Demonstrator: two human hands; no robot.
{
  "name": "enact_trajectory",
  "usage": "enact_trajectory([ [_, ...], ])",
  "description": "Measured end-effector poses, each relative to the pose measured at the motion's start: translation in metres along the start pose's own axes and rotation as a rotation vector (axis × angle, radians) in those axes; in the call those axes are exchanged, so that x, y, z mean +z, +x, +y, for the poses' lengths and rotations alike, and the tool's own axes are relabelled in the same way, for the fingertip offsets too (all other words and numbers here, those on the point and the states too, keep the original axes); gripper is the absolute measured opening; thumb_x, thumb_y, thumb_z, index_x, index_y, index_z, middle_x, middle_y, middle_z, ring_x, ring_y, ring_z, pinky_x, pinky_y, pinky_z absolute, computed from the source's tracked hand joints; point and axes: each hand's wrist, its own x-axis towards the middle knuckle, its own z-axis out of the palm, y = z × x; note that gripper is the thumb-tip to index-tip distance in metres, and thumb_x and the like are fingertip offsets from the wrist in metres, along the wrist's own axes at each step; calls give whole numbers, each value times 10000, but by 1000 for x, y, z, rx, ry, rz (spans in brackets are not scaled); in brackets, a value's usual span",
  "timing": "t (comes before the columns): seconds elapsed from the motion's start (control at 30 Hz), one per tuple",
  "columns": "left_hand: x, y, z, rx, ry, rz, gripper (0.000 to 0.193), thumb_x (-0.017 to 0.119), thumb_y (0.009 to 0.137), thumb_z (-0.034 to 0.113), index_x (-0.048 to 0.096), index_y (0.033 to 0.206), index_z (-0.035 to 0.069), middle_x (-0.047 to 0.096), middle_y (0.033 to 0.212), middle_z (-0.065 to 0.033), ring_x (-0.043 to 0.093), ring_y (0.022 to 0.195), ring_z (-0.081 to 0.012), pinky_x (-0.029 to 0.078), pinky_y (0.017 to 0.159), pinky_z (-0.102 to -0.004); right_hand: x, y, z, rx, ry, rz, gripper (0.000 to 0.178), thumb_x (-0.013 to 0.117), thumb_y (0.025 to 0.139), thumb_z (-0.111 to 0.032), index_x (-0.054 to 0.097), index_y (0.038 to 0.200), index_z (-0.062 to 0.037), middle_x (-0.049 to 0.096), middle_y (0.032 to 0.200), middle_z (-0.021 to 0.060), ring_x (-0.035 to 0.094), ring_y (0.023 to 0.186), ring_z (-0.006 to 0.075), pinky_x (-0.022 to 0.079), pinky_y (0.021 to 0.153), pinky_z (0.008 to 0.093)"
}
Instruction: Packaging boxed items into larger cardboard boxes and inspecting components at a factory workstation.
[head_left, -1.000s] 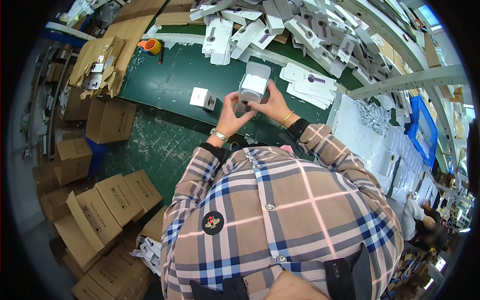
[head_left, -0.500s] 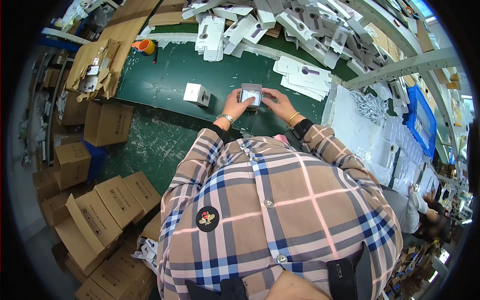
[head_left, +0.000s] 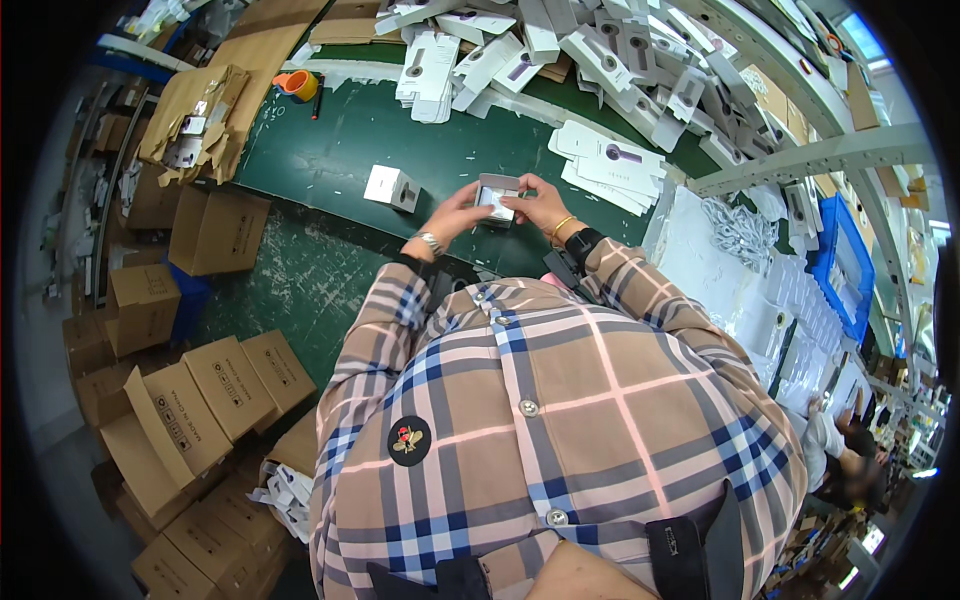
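Observation:
A small white box [head_left: 487, 197] with its grey-lined top flap raised stands on the green table [head_left: 320, 150] between my hands. My left hand [head_left: 455, 216] holds the box at its left side, with the thumb reaching over the near edge. From the right, my right hand [head_left: 543, 208] grips the box's right edge, thumb over the opening and fingers curled by the flap. White material shows inside the box, but its kind is too small to tell. A closed white box [head_left: 392, 188] with a dark picture on its side stands to the left, apart from my hands.
Flat white printed cartons [head_left: 612, 165] lie to the right, and a heap of similar cartons [head_left: 600, 60] fills the back. An orange tape roll [head_left: 298, 86] sits at the back left. Brown cardboard boxes [head_left: 230, 385] stand on the left floor; a blue crate [head_left: 842, 255] is far right.
My left hand has shifted left and its thumb has drawn back from the box's opening. My right thumb now reaches over the opening. The closed box has stayed put.

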Motion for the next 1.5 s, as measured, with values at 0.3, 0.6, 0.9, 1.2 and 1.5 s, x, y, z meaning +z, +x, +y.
enact_trajectory([
  [0.3, 9, 7, -13, 34, -149, 45, 577, 818, 848, 136, 610, 1387, 121, 565, 1256, -88, 675, 970, -204, 609, 679, -304, -4, 6, 7, -52, 17, -29, 288, 847, 817, -98, 626, 996, -54, 639, 893, 42, 623, 615, 113, 505, 484, 244],
  [0.6, 17, 19, -13, 90, -127, 40, 526, 829, 802, 23, 651, 1283, 138, 542, 1205, -81, 700, 922, -220, 638, 646, -302, 3, -32, -13, -544, -532, 9, 394, 822, 859, -114, 722, 1240, -95, 642, 982, 64, 634, 814, 120, 533, 731, 247],
  [0.9, 22, 8, 1, 98, -26, 1, 436, 765, 886, 33, 624, 1277, 165, 650, 1120, 0, 688, 945, -148, 592, 705, -269, 11, -38, -13, -305, -140, 32, 321, 779, 894, -151, 749, 1207, -88, 720, 1054, 88, 686, 909, 136, 543, 825, 258],
  [1.2, 20, 17, -11, 112, -34, 22, 441, 776, 872, 15, 626, 1258, 164, 655, 1126, -12, 688, 940, -153, 591, 706, -273, 13, -45, -16, -286, -146, 148, 287, 738, 906, -107, 736, 1182, -26, 736, 1065, 54, 683, 978, 121, 551, 886, 274],
  [1.5, 22, 27, -19, 136, -1, 40, 441, 732, 893, -1, 617, 1283, 167, 645, 1158, -28, 691, 989, -177, 614, 738, -305, 13, -46, -16, -228, -221, 100, 318, 773, 900, -136, 731, 1194, -22, 737, 1117, 69, 694, 993, 148, 556, 883, 278],
])
